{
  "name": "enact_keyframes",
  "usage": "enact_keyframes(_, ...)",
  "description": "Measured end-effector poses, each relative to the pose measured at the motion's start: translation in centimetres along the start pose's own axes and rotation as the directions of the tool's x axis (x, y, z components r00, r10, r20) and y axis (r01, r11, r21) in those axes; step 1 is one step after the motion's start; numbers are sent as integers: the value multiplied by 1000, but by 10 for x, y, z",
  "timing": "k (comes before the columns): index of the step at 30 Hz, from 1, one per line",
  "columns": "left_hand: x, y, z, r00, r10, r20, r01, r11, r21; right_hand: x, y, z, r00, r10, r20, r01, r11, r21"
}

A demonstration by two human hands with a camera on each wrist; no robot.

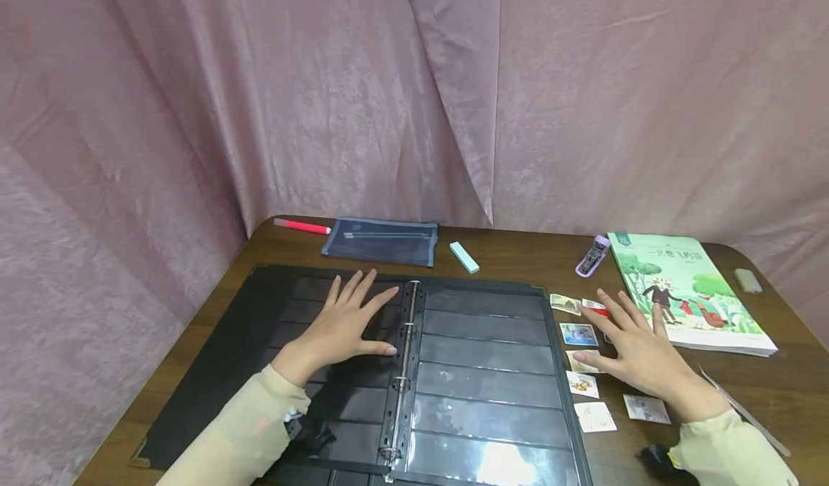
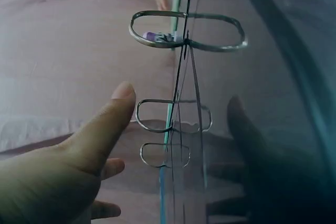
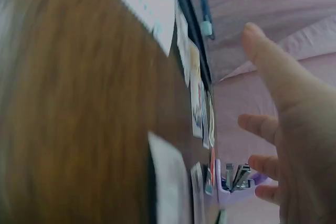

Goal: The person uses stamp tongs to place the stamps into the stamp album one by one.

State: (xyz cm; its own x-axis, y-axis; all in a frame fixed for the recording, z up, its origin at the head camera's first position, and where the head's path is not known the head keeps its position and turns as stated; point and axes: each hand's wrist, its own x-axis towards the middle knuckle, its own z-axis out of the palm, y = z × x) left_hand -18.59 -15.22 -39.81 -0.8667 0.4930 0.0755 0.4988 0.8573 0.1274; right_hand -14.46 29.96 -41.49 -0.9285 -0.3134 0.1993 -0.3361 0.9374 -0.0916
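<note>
A black ring-bound album [image 1: 492, 360] with clear pocket pages lies spread on the table. Over its left page my left hand [image 1: 346, 327] has its fingers spread and holds nothing, the thumb near the metal rings [image 2: 153, 115]. To the album's right are several small stamps, among them a blue one [image 1: 579, 335], a white one [image 1: 594, 417] and a grey one [image 1: 648, 409]. Above some of these my right hand [image 1: 641, 353] hovers with spread fingers, partly hiding them. In the right wrist view its thumb [image 3: 278, 69] stands apart from the other fingers, with nothing between.
Behind the album lie a pink pen [image 1: 301, 225], a dark mesh pouch [image 1: 382, 242] and a pale blue stick [image 1: 464, 257]. A purple nail clipper [image 1: 592, 257], an illustrated book [image 1: 686, 291] and an eraser [image 1: 748, 281] are at the right. Metal tweezers [image 1: 754, 417] rest beside the right wrist.
</note>
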Motion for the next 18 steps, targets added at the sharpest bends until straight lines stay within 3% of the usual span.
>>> enact_keyframes(13,12,9,-15,993,121,1,-121,990,-67,-4,-7,-33,998,-54,44,51,997,66)
enact_keyframes(18,22,14,-22,991,135,19,-132,985,-113,-9,-6,-46,995,-105,4,104,992,75)
